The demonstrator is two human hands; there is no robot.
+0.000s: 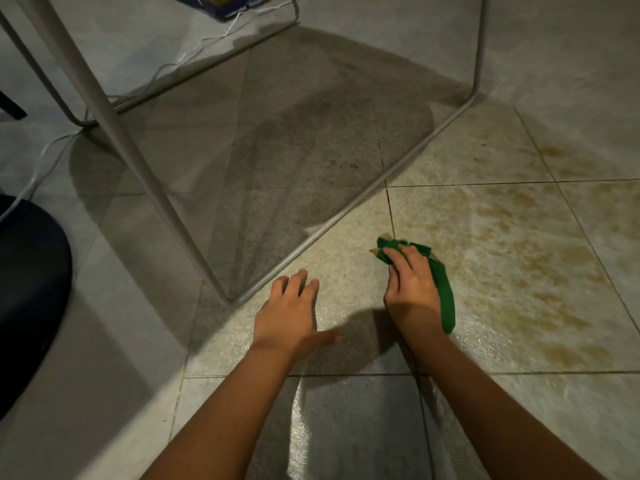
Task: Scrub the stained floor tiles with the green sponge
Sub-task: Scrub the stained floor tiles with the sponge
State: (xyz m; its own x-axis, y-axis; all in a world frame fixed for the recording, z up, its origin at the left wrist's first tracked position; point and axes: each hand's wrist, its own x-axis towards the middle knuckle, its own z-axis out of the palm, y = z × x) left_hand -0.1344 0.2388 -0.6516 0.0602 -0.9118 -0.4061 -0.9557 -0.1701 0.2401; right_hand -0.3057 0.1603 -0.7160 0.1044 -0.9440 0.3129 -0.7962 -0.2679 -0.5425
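Observation:
My right hand (412, 285) presses a thin green sponge (445, 296) flat on the wet floor tile, fingers curled over its far end; part of the sponge is hidden under the palm. Brown stains (512, 258) spread over the tiles to the right of the sponge, reaching toward the far right. My left hand (291, 313) rests on the tile to the left of the sponge, fingers spread, holding nothing. The tile (346, 265) under both hands looks wet and shiny.
A grey metal frame with a floor bar (349, 213) and a slanted leg (114, 123) stands just beyond my left hand. A dark round seat (31, 292) sits at the left edge. White cables (41, 157) trail across the floor at upper left.

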